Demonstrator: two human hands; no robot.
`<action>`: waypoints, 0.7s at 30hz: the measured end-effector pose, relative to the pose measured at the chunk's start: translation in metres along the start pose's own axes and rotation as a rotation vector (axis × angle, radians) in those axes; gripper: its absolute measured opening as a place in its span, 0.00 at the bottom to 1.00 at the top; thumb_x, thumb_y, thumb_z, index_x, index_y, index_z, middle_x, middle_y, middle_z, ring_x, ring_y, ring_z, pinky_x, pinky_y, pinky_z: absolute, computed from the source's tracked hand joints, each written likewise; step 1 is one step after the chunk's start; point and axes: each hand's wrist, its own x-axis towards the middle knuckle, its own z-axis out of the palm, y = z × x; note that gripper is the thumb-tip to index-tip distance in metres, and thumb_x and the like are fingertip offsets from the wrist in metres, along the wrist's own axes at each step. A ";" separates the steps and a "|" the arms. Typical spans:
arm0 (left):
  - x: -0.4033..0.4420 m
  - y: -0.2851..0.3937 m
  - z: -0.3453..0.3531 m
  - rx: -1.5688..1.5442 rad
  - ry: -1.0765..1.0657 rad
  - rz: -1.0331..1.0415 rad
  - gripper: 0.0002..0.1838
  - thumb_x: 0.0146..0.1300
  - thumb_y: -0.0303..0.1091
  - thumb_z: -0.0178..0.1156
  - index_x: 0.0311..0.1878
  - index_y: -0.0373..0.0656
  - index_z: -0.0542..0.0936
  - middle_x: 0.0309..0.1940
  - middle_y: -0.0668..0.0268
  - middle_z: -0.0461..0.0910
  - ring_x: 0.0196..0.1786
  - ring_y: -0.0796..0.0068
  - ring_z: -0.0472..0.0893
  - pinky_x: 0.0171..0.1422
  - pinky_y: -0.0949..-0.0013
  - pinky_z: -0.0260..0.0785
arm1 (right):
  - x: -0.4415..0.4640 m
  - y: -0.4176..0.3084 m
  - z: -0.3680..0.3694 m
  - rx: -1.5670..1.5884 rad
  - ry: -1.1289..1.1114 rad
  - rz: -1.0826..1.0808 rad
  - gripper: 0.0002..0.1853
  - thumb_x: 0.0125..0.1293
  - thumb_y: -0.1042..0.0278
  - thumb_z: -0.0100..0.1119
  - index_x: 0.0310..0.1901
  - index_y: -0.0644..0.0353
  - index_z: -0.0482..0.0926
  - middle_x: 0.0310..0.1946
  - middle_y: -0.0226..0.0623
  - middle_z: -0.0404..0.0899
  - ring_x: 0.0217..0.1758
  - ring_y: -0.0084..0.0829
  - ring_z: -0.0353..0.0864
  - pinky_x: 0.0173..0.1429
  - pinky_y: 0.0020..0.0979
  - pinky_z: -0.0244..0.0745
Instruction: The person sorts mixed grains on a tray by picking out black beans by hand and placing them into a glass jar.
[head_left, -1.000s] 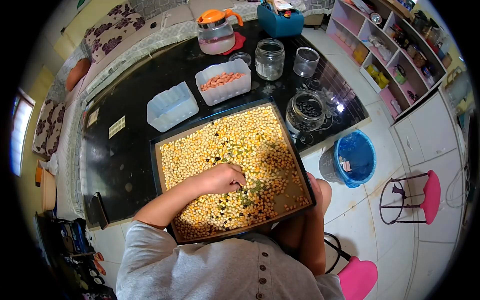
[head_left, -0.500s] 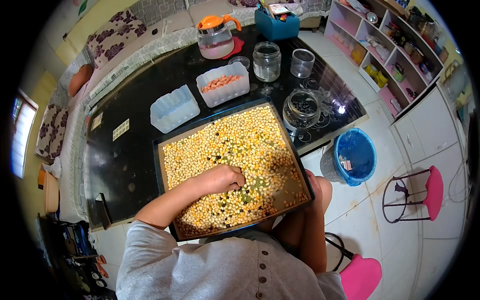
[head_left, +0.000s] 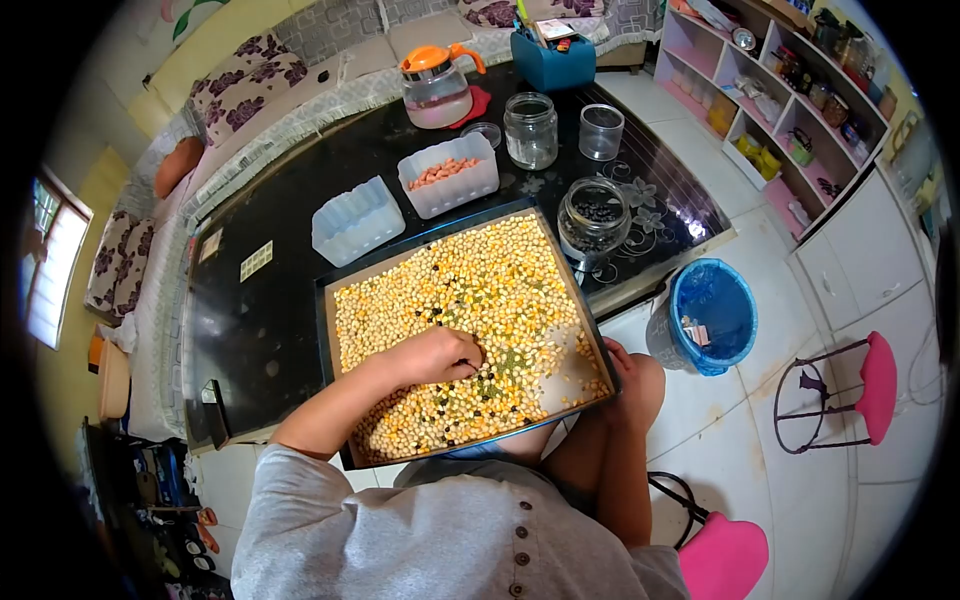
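A shallow dark-rimmed tray (head_left: 331,345) rests tilted over my lap, spread with cream and yellow corn-like kernels (head_left: 400,290), patches of small green beans (head_left: 512,358) and scattered black beans. My left hand (head_left: 438,355) is down among them near the middle, its fingers pinched together at the surface. What sits between the fingertips is hidden. At the tray's right side, my right hand (head_left: 630,378) grips the edge, fingers partly out of sight. Beyond the tray stand an open glass jar of black beans (head_left: 594,222), a plastic container of pinkish nuts (head_left: 449,178) and another translucent container (head_left: 358,222).
On the black table (head_left: 255,330) are an orange-lidded jug (head_left: 436,92), a glass jar (head_left: 531,132), a clear cup (head_left: 601,133) and a teal organizer (head_left: 552,62). A blue-lined bin (head_left: 712,315) stands on the right floor, near a pink stool (head_left: 873,388) and shelves (head_left: 770,95).
The view has shifted slightly. My left hand stays pinched in nearly the same part of the tray, moved a little left. My right hand keeps hold of the tray's edge.
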 end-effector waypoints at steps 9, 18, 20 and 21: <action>-0.001 0.022 0.005 -0.128 0.048 -0.194 0.04 0.50 0.25 0.62 0.31 0.41 0.80 0.27 0.63 0.79 0.29 0.67 0.80 0.35 0.68 0.71 | -0.003 -0.001 -0.001 0.037 -0.046 -0.004 0.14 0.67 0.73 0.44 0.53 0.67 0.69 0.47 0.39 0.75 0.50 0.27 0.74 0.56 0.27 0.68; -0.003 0.025 0.015 -0.017 0.101 -0.262 0.09 0.49 0.28 0.65 0.36 0.40 0.80 0.30 0.62 0.81 0.32 0.66 0.81 0.39 0.69 0.72 | 0.000 0.002 -0.002 0.032 -0.073 -0.001 0.14 0.69 0.70 0.43 0.52 0.67 0.68 0.45 0.37 0.75 0.48 0.24 0.75 0.54 0.24 0.69; -0.001 0.032 0.012 -0.040 0.083 -0.325 0.11 0.49 0.28 0.65 0.37 0.40 0.79 0.30 0.62 0.81 0.32 0.66 0.81 0.38 0.68 0.72 | 0.001 0.001 -0.003 0.033 -0.092 0.009 0.14 0.69 0.70 0.42 0.52 0.67 0.68 0.45 0.37 0.75 0.48 0.24 0.75 0.54 0.24 0.69; 0.001 0.035 0.011 -0.063 0.065 -0.381 0.12 0.49 0.28 0.65 0.39 0.40 0.78 0.30 0.62 0.81 0.32 0.66 0.81 0.38 0.68 0.72 | 0.002 0.002 -0.004 0.021 -0.081 0.012 0.14 0.69 0.70 0.42 0.52 0.67 0.68 0.45 0.38 0.75 0.47 0.24 0.75 0.54 0.24 0.69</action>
